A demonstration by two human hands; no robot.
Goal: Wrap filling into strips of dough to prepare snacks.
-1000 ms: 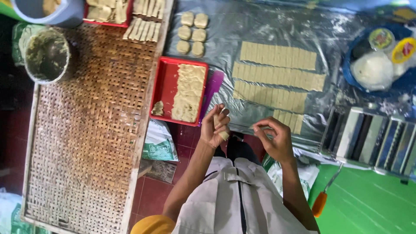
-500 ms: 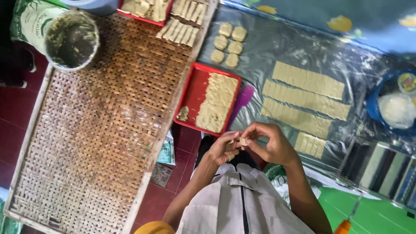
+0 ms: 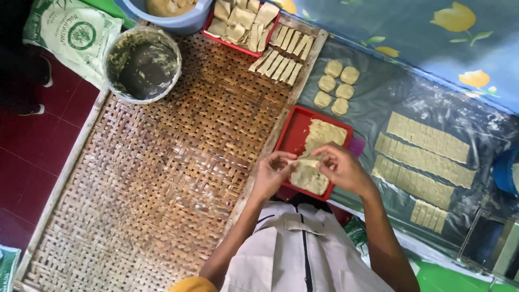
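Over the red tray (image 3: 292, 135), both hands meet at one small pale strip of dough (image 3: 306, 162). Left hand (image 3: 273, 173): fingers curled, tips pinched on the strip's left end. Right hand (image 3: 341, 168): fingers bent over, tips closed on the strip's right end; the strip spans the short gap between the two sets of fingertips, held just above the heap of filling paste (image 3: 316, 154) in the tray. Woven bamboo mat (image 3: 157, 178) lies to the left, carrying rolled pieces (image 3: 284, 57) at its far edge. Round dough discs (image 3: 338, 86) and rows of cut dough rectangles (image 3: 427, 157) rest on the plastic sheet (image 3: 378, 92) to the right. Grey bucket (image 3: 141, 65) sits at the mat's far corner.
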